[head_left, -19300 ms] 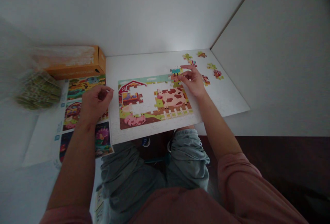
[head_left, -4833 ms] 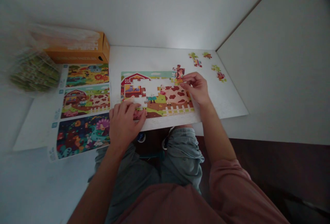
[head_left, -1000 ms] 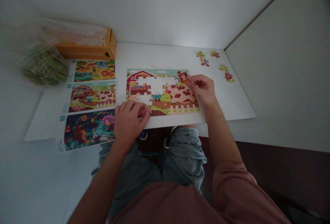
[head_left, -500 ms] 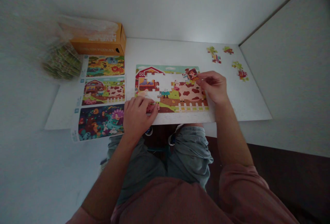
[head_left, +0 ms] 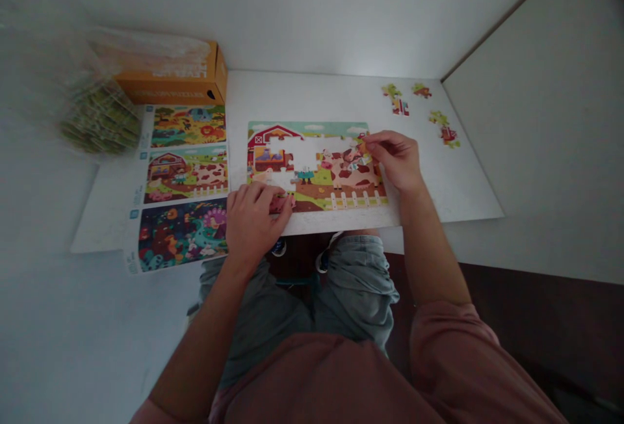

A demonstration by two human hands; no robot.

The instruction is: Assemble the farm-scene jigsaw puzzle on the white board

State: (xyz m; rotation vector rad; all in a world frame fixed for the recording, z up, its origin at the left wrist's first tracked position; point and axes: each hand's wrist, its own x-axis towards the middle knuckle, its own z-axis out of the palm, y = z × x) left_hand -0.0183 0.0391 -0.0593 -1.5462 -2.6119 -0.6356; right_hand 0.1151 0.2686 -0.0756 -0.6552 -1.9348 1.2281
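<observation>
A farm jigsaw puzzle [head_left: 312, 205] lies on the white table, showing a red barn, a spotted cow and a white fence. Its upper middle and left part have gaps where white shows through. My right hand [head_left: 398, 157] pinches a puzzle piece [head_left: 355, 156] between thumb and fingertips, over the cow's back. That piece looks turned, and its picture is hard to make out. At the puzzle's lower left corner my left hand [head_left: 253, 221] rests with thumb and fingers apart, partly covering the pink pig.
Several loose puzzle pieces [head_left: 446, 132] lie at the table's right. Along the left stands a sheet of three pictures [head_left: 185, 173], lying flat. Behind it are an orange puzzle box [head_left: 170, 89] and a clear plastic bag [head_left: 102, 115] of green-backed pieces. A wall borders the back.
The piece in my right hand has turned and come down slightly over the cow, away from the upper right. My left hand stays on the puzzle's corner. The whole view has shifted slightly.
</observation>
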